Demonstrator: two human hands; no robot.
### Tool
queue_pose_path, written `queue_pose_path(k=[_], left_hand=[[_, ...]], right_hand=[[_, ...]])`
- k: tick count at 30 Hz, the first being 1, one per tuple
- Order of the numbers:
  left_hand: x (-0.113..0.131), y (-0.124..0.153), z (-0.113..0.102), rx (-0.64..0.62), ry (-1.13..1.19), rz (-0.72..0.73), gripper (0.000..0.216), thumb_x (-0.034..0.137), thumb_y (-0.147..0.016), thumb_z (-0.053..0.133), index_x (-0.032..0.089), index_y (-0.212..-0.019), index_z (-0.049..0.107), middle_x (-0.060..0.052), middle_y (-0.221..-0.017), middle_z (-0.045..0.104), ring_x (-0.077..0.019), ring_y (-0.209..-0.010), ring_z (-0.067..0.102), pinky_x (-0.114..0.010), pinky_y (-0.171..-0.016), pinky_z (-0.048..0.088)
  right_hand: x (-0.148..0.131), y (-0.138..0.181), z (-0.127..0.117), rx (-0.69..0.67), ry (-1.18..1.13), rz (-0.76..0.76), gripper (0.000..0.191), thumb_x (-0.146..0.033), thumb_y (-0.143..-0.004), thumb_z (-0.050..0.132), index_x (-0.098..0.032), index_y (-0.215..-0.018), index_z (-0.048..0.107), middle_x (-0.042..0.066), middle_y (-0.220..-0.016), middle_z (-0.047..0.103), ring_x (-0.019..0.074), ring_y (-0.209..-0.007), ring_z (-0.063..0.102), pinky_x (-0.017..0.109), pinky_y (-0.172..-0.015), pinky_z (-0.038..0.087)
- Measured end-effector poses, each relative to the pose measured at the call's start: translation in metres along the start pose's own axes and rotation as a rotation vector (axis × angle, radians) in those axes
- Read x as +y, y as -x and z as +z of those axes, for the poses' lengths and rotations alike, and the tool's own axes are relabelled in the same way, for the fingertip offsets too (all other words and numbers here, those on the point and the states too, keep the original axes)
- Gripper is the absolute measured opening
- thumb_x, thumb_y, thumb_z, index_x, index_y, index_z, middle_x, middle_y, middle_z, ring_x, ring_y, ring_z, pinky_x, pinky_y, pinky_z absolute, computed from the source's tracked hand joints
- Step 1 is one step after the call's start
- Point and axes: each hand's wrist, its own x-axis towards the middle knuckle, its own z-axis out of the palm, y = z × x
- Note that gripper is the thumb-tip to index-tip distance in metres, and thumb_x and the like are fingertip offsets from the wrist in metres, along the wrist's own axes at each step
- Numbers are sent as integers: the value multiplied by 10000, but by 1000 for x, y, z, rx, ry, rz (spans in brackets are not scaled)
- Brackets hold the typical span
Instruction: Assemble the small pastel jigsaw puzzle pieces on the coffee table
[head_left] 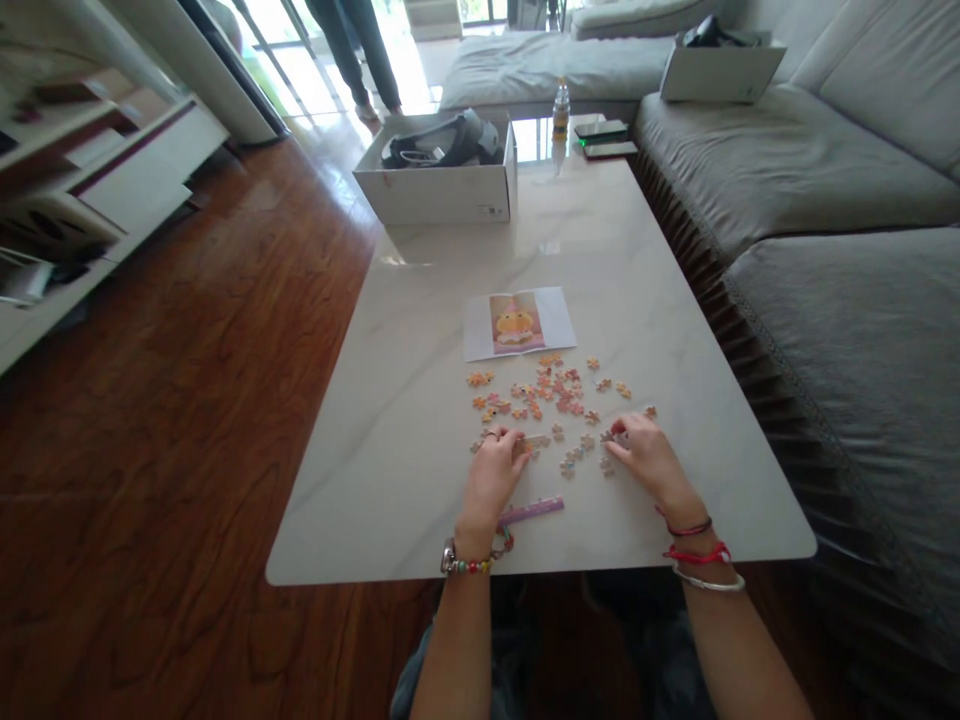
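My left hand [495,472] rests on the near part of the table with its fingers curled and closed at a few pale jigsaw pieces [535,441]. To the right, my right hand [646,452] pinches a small greyish jigsaw piece [608,436] between thumb and fingers. Between the hands lie several loose pale pieces [576,456]. A joined purple strip [534,509] of what look like puzzle pieces lies beside my left wrist. Beyond the hands spreads a group of orange and pink pieces [556,384]. Behind them is a paper sheet [477,330] printed with a yellow figure.
On the far part of the marble-look table [360,450] stands a white box [442,195] holding dark gear. A bottle [561,110] and dark flat devices [606,140] are near it. A grey sofa [840,300] lines the right side. A person's legs [356,55] show at the back.
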Motion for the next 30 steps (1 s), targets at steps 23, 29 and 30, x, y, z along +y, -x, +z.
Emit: queue_pose_path(k=[23, 29, 30], left_hand=[[8, 11, 2, -94, -62, 51, 225, 201, -775, 472, 232, -984, 551, -27, -980, 481, -92, -736, 519, -215, -704, 415], [10, 7, 10, -50, -45, 21, 170, 226, -789, 474, 226, -932, 565, -26, -946, 488, -91, -737, 516, -215, -707, 408], [11, 6, 11, -40, -39, 12, 165, 240, -790, 476, 221, -927, 566, -29, -941, 487, -93, -732, 515, -218, -705, 409]], right_hand=[[-61, -8, 38, -100, -191, -181, 161, -107, -754, 481, -159, -769, 633, 55, -779, 614, 143, -709, 554, 255, -677, 432], [-61, -8, 42, -96, -154, -179, 167, -123, -780, 459, -162, -760, 620, 59, -780, 587, 143, -713, 540, 253, -680, 423], [-62, -8, 43, -96, -151, -177, 164, -125, -782, 460, -162, -756, 618, 59, -777, 584, 143, -709, 538, 253, -678, 422]])
